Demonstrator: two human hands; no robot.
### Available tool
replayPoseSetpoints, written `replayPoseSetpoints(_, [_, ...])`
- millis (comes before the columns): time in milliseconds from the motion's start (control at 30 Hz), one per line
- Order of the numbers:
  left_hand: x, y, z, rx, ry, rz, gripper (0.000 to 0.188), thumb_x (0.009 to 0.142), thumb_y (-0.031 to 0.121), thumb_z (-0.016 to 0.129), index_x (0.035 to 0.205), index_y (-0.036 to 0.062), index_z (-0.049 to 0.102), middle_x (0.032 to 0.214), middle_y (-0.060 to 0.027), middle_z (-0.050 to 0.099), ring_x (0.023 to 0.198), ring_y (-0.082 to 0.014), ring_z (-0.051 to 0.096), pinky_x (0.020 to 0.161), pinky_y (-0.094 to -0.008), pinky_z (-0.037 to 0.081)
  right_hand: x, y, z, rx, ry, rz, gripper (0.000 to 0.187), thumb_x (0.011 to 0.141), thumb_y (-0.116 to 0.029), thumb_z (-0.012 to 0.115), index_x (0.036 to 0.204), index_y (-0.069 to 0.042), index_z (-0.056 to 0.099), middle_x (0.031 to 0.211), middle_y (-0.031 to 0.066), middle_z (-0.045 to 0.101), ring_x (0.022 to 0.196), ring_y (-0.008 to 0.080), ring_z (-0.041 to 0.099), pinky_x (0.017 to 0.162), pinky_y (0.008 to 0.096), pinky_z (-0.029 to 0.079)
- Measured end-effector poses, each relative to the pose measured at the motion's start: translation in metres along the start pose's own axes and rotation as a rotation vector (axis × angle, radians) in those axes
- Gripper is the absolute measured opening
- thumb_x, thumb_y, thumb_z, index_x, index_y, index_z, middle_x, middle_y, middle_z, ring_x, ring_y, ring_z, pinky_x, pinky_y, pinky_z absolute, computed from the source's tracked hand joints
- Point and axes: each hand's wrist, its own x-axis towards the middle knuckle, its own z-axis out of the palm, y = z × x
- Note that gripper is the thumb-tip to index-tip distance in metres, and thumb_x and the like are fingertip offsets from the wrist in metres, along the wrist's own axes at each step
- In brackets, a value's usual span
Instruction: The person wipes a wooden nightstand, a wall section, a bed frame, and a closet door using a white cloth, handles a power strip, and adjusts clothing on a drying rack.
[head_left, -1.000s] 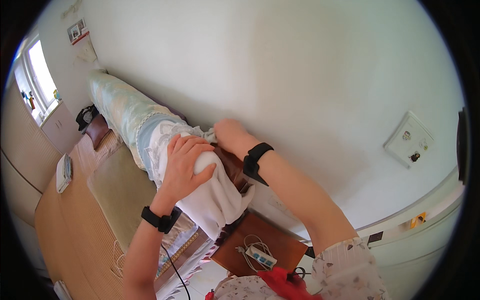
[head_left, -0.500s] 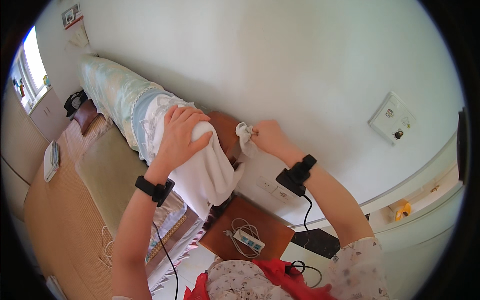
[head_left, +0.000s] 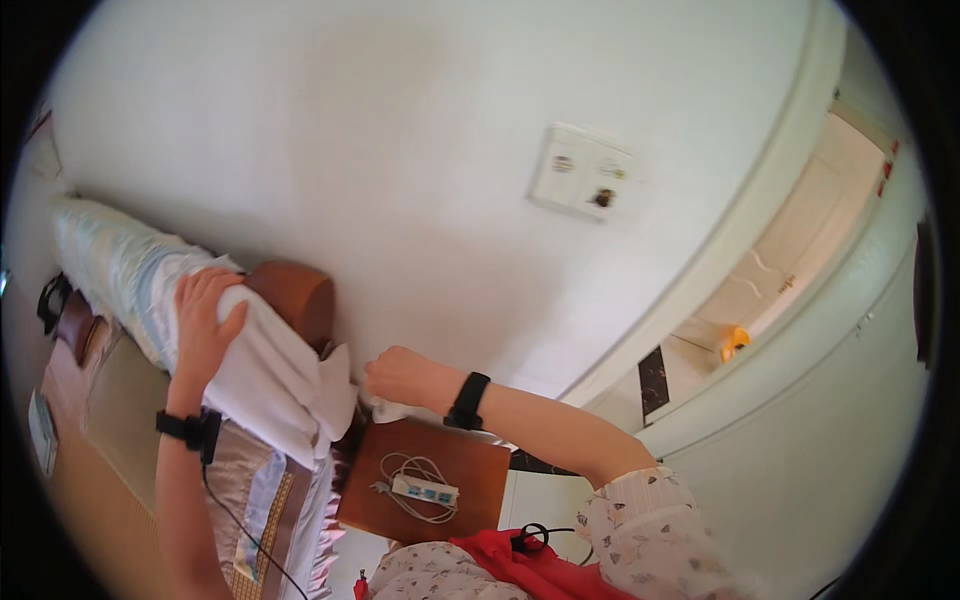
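Observation:
My left hand [head_left: 207,318] lies with its fingers spread over the white cloth cover [head_left: 275,375] draped on the end of a headboard. The brown wooden end of the headboard [head_left: 300,295] shows bare beside the cover. To the right, my right hand [head_left: 412,376] is closed in a fist on a small white rag [head_left: 388,410], most of it hidden under the hand. This hand hovers by the wall, above the far edge of a brown nightstand [head_left: 425,440]. Black bands with small boxes circle both wrists.
A white power strip [head_left: 425,490] with its coiled cord lies on the nightstand. The bed [head_left: 110,470] spreads out at left. On the wall [head_left: 420,200] sits a switch panel [head_left: 582,170]. A doorway opens at right, with a yellow object [head_left: 735,343] beyond it.
The view has swung to the right. My right hand has moved down with the rag, from beside the headboard's end to just above the nightstand. My left hand stays on the cover.

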Motion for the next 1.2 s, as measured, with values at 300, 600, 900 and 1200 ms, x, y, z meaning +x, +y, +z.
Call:
replayPoseSetpoints(300, [-0.031,0.235,0.085,-0.846,-0.112,-0.341,0.034,0.1,0.005,0.066,0.134,0.0052,0.062,0.13,-0.0068,0.067,0.117,-0.0197,0.063,0.098,-0.0338,0.05,-0.171,-0.01,-0.083,0.698,0.623,0.461,0.019,0.09,-0.01,0.071,0.109,-0.009,0.07,0.11,0.0069,0.07,0.092,0.0303,0.068,0.08,0.04,0.056])
replayPoseSetpoints(600, [-0.026,0.426,0.133,-1.408,-0.111,-0.694,0.04,0.1,0.011,0.074,0.133,0.0009,0.056,0.122,-0.0069,0.069,0.106,-0.0132,0.067,0.089,-0.0291,0.057,-0.316,-0.016,-0.07,0.923,0.889,0.529,0.027,0.086,-0.002,0.076,0.112,-0.006,0.069,0.111,0.0091,0.065,0.101,0.0305,0.067,0.084,0.0371,0.056])
replayPoseSetpoints(900, [0.119,0.546,0.158,-0.714,0.332,0.321,0.042,0.08,-0.007,0.079,0.12,0.0054,0.073,0.118,-0.011,0.07,0.099,-0.0292,0.068,0.087,-0.0372,0.057,-0.501,0.085,-0.094,0.585,1.021,0.691,0.019,0.091,0.003,0.072,0.107,-0.006,0.074,0.106,0.0057,0.073,0.093,0.0186,0.069,0.076,0.0296,0.055])
replayPoseSetpoints(1200, [0.073,0.546,0.259,-0.457,0.373,0.483,0.044,0.071,-0.011,0.071,0.11,0.009,0.078,0.116,-0.0072,0.068,0.108,-0.0305,0.065,0.087,-0.0374,0.06,-0.543,0.069,-0.039,0.743,0.851,0.879,0.01,0.096,0.0,0.07,0.1,-0.005,0.077,0.099,0.0028,0.077,0.082,0.0119,0.069,0.071,0.0263,0.055])
